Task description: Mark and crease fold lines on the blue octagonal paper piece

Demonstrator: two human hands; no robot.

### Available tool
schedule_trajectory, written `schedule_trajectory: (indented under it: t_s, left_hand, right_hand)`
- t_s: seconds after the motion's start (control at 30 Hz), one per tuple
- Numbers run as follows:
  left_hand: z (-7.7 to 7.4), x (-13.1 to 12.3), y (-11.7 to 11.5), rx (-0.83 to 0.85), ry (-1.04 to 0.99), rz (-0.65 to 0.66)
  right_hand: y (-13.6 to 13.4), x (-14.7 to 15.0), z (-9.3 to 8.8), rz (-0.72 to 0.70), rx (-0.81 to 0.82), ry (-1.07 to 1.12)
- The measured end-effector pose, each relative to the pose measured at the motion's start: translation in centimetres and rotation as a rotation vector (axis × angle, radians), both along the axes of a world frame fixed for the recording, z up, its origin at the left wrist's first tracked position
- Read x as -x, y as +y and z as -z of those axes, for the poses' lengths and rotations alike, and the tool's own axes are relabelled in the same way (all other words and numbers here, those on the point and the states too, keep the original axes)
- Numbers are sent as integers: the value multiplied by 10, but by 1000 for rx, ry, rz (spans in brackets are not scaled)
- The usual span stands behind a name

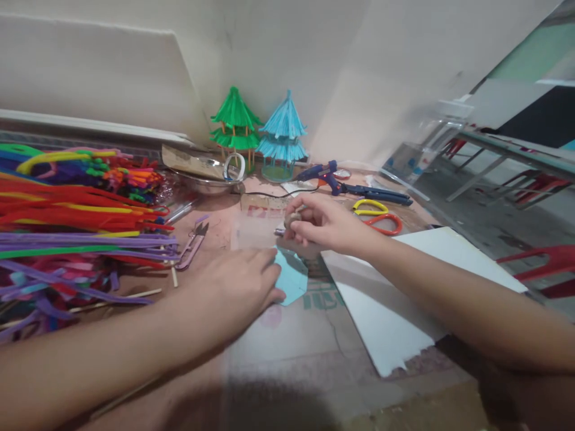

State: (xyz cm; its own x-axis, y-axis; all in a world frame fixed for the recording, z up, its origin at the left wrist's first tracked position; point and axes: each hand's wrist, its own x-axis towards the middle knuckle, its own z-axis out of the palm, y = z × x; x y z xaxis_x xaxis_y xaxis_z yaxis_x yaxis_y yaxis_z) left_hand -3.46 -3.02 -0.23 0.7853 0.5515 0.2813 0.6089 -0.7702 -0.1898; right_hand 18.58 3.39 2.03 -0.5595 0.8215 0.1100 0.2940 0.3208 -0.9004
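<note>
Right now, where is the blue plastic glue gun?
In the head view, the blue glue gun lies beyond the right hand, between the light blue tower model and the yellow-handled scissors.

- Two hands: left hand, right hand.
- Two pagodas: green pagoda, blue pagoda.
- Two pairs of scissors: yellow-handled scissors, red-handled scissors.
- One glue gun.
- One light-blue paper piece.
- One white sheet.
- One metal bowl.
- One tape roll.
- One pair of snips.
- One small brownish knob.
- Pipe cleaners: too many to count.
</note>
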Motion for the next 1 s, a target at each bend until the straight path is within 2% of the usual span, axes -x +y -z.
schedule_trajectory:
  t_s: [0.1,0.17,0.27,0.33,0.43,0.6,0.73,1.0]
  left_hand:
    - [14,-1,-8,30,-53,82]
    - [17,1,-7,64,-53,112]
    - [15,3,-3,91,-50,179]
    - [14,4,-2,92,-56,187]
    - [14,3,-5,100,-10,137]
    - [19,0,-14,216,176,24]
    - [22,0,-18,221,165,-27]
    - [20,-2,-18,328,126,-46]
  right_hand:
    - [0,-7,15,5,68,102]
    - [-2,-11,23,-8,-15,95]
    - [-4,-15,28,-30,-186,-42]
    - [-4,-17,27,-51,-210,-102]
    - [-4,-19,26,-88,-224,-139]
    - [-5,-21,23,-193,-566,-315]
    - [-7,-23,18,-252,-648,-388]
    - [-9,-13,30,-170,-775,-393]
